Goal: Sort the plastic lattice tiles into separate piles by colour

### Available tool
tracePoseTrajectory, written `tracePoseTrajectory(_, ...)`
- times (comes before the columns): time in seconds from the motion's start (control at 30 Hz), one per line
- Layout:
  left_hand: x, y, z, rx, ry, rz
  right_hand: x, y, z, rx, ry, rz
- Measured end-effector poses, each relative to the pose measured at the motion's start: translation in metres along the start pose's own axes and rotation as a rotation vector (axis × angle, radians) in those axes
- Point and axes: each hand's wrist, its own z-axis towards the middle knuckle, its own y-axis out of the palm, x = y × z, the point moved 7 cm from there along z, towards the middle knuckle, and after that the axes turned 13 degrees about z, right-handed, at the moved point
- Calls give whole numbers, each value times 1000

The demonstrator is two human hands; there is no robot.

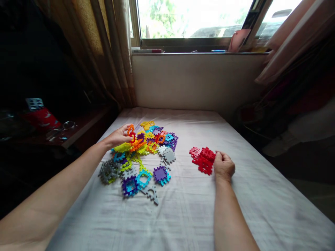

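Observation:
A large heap of colourful notched plastic tiles (142,147) lies on the left half of the sheet. Over its upper left edge, my left hand (118,136) pinches an orange tile (130,129) and a red tile (133,137) between fingers and thumb. Right of the heap is a small separate pile of red tiles (204,164), with a pinkish tile (195,151) at its left. My right hand (224,166) rests closed against the right edge of that red pile; what its fingers hold, if anything, is hidden.
The pale sheet (183,209) covers a flat surface up to the wall. Above it is a window sill with a pink cup (238,40) and pens. Curtains hang on both sides. At the left, a dark table holds glasses (69,124) and a red item (43,118).

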Motion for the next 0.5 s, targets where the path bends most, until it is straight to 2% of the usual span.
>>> tracePoseTrajectory(0.1,2,1,-13,-30,-37,-25,0,2,0,-19,5,4)
tracePoseTrajectory(0.23,1,0,-29,0,-114,47,0,2,0,-1,-32,30)
tracePoseTrajectory(0.33,-2,4,-38,6,-166,-22,0,2,0,17,-55,46)
tracePoseTrajectory(0.5,-6,3,-55,97,-204,-122,0,3,0,9,-40,59)
